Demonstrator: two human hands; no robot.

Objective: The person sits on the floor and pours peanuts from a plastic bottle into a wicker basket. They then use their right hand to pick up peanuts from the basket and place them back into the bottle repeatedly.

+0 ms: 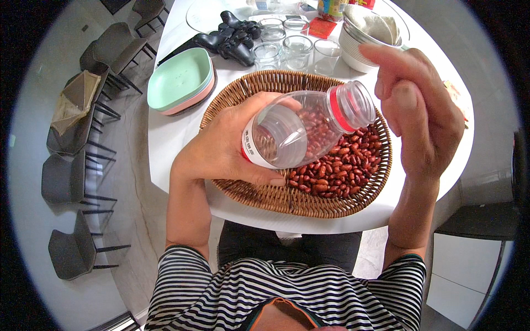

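My left hand (223, 135) is wrapped round a clear plastic bottle (317, 118) with a red ring at its neck and a white-and-red label. The bottle is tilted over a wicker basket (243, 201), its uncapped mouth turned to the right. Glossy reddish-brown beans (345, 171) fill the basket's right part, and some show through the bottle's wall. Close to the bottle's mouth, apart from it, my right hand (422, 113) is raised with its fingers curled and the thumb pressed in. Whatever the right fingers may hold is hidden.
Beyond the basket stand several clear glasses (297, 51), black game controllers (229, 39) and a stack of white bowls (356, 52). Left of it are stacked green and pink trays (179, 80). Grey chairs (66, 179) line the left wall; a white cabinet (461, 262) stands right.
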